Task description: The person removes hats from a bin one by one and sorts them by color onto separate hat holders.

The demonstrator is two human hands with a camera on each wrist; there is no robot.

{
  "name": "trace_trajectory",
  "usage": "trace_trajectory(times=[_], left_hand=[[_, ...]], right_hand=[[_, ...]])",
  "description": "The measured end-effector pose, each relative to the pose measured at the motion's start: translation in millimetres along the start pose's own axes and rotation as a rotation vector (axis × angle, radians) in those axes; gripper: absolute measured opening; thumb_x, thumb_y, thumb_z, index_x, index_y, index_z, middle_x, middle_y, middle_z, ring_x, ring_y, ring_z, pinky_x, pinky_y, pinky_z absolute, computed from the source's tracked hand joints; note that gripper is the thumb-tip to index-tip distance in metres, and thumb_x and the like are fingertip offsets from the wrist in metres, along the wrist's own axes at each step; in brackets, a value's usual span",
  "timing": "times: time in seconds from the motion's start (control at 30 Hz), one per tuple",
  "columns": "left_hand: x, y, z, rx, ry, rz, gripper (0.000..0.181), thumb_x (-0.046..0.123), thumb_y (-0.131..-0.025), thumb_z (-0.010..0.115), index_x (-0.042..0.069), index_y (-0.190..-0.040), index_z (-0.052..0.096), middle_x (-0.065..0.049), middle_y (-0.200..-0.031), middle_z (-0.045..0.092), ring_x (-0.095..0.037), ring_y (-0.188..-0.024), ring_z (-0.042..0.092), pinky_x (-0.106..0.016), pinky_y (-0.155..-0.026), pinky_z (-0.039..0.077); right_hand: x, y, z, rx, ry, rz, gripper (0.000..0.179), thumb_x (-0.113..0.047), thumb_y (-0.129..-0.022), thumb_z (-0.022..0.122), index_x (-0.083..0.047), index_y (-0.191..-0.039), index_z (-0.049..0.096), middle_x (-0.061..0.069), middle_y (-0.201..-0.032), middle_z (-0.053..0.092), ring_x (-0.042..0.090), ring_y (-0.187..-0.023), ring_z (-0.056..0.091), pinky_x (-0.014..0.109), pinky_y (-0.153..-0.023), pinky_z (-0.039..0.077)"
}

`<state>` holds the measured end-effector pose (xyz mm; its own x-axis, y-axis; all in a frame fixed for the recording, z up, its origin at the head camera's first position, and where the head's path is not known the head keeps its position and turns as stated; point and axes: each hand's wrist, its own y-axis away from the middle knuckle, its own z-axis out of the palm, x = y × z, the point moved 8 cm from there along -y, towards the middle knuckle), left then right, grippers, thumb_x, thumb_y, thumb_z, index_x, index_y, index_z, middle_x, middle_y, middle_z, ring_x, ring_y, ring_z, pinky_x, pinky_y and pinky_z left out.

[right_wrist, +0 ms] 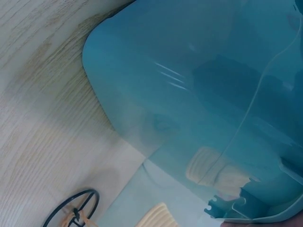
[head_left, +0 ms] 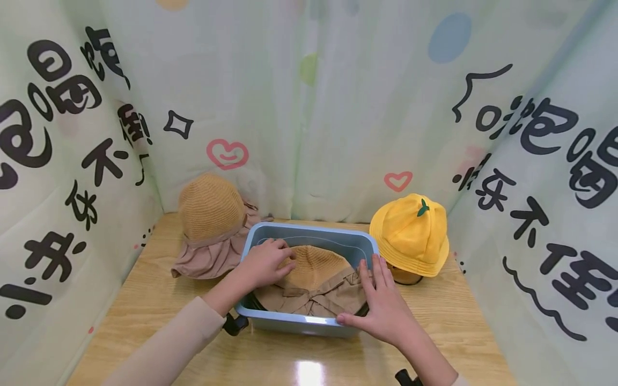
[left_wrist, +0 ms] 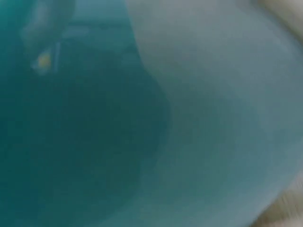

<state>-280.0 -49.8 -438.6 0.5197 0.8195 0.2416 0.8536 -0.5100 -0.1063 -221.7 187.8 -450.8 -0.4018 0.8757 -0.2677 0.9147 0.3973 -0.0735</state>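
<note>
Curtains enclose the table in the head view, where the right hand, straight-fingered, probably steadies the blue bin; the left hand, grasp unclear, lies at the tan hat inside. Left wrist's view blurs; right's shows the bin.

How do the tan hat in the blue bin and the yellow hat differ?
The tan hat has a bow; the yellow hat has a green sprout. The tan hat lies inside the bin; the yellow hat sits outside, to its right. Both have brims.
</note>
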Motion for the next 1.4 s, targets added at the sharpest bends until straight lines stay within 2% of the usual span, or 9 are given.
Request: trace_trajectory(times=[0.17,0.3,0.43,0.57,0.67,0.77,1.03,1.2,1.4], left_hand=[[-13.6,-1.1,14.1,-0.055,-0.056,-0.057,0.026,0.035,-0.097,0.065,0.021,-0.118,0.071,-0.016,-0.136,0.059,-0.038,-0.121,0.056,-0.054,-0.088,0.053],[-15.5,-2.3,14.5,-0.038,-0.055,-0.065,0.028,0.032,-0.096,0.066,0.020,-0.122,0.069,-0.020,-0.136,0.058,-0.040,-0.119,0.058,-0.056,-0.087,0.053],[-14.6,-4.4,12.4,-0.009,-0.071,-0.082,0.029,0.029,-0.095,0.067,0.017,-0.122,0.069,-0.019,-0.123,0.064,-0.037,-0.103,0.064,-0.052,-0.076,0.056],[-14.0,-4.9,17.6,-0.047,-0.166,-0.101,0.031,0.033,-0.095,0.067,0.018,-0.121,0.068,-0.014,-0.102,0.067,-0.033,-0.083,0.063,-0.048,-0.065,0.054],[-14.2,-4.4,22.7,-0.072,-0.246,-0.102,0.023,0.035,-0.095,0.066,0.019,-0.111,0.069,-0.010,-0.089,0.068,-0.030,-0.076,0.062,-0.046,-0.063,0.052],[-13.5,-3.8,24.3,-0.058,-0.286,-0.090,0.014,0.033,-0.096,0.065,0.019,-0.100,0.068,-0.008,-0.083,0.066,-0.029,-0.073,0.060,-0.045,-0.061,0.051],[-6.8,-3.6,15.2,0.076,-0.250,-0.017,0.019,0.025,-0.099,0.063,0.019,-0.117,0.065,-0.010,-0.089,0.063,-0.027,-0.078,0.061,-0.041,-0.056,0.050],[0.2,-2.6,5.8,0.211,-0.247,0.057,0.023,0.025,-0.095,0.070,0.015,-0.114,0.062,-0.006,-0.086,0.060,-0.024,-0.074,0.060,-0.037,-0.052,0.048],[2.9,-0.2,-5.5,0.326,-0.256,0.073,0.012,0.021,-0.093,0.071,0.011,-0.100,0.071,-0.003,-0.084,0.061,-0.019,-0.072,0.059,-0.033,-0.055,0.051]], right_hand=[[-1.0,0.2,1.4,-0.006,-0.002,-0.002,0.129,-0.087,-0.070,0.060,-0.010,-0.161,0.009,0.025,-0.165,-0.003,0.042,-0.153,0.000,0.062,-0.116,0.022],[-1.3,-0.1,1.1,0.002,0.008,-0.008,0.129,-0.087,-0.070,0.060,-0.010,-0.161,0.010,0.025,-0.165,-0.002,0.042,-0.153,0.001,0.061,-0.117,0.022],[-1.6,0.2,-1.6,0.020,0.010,-0.015,0.129,-0.086,-0.070,0.061,-0.009,-0.161,0.012,0.026,-0.165,-0.001,0.043,-0.152,0.001,0.062,-0.117,0.022],[-0.6,0.8,-1.6,0.015,0.013,-0.010,0.129,-0.086,-0.070,0.060,-0.010,-0.161,0.011,0.025,-0.165,-0.002,0.042,-0.153,0.001,0.062,-0.117,0.022],[-0.5,0.9,-1.1,0.012,0.016,-0.008,0.128,-0.087,-0.070,0.059,-0.010,-0.161,0.011,0.025,-0.165,-0.002,0.042,-0.153,0.000,0.062,-0.116,0.023],[-1.4,1.1,-1.8,0.018,0.015,-0.013,0.128,-0.086,-0.071,0.060,-0.010,-0.161,0.011,0.026,-0.165,-0.001,0.043,-0.152,0.000,0.062,-0.116,0.023],[-2.3,1.4,-2.1,0.020,0.009,-0.005,0.132,-0.087,-0.070,0.060,-0.005,-0.160,0.009,0.025,-0.165,-0.002,0.041,-0.153,-0.002,0.060,-0.118,0.022],[-0.9,1.0,-1.4,0.013,-0.008,0.017,0.138,-0.087,-0.068,0.062,0.006,-0.157,0.011,0.024,-0.165,-0.002,0.038,-0.153,-0.003,0.057,-0.120,0.017],[-1.4,0.8,-2.3,0.019,-0.017,0.016,0.135,-0.084,-0.069,0.064,0.008,-0.155,0.015,0.025,-0.165,-0.001,0.040,-0.153,-0.001,0.057,-0.120,0.017]])
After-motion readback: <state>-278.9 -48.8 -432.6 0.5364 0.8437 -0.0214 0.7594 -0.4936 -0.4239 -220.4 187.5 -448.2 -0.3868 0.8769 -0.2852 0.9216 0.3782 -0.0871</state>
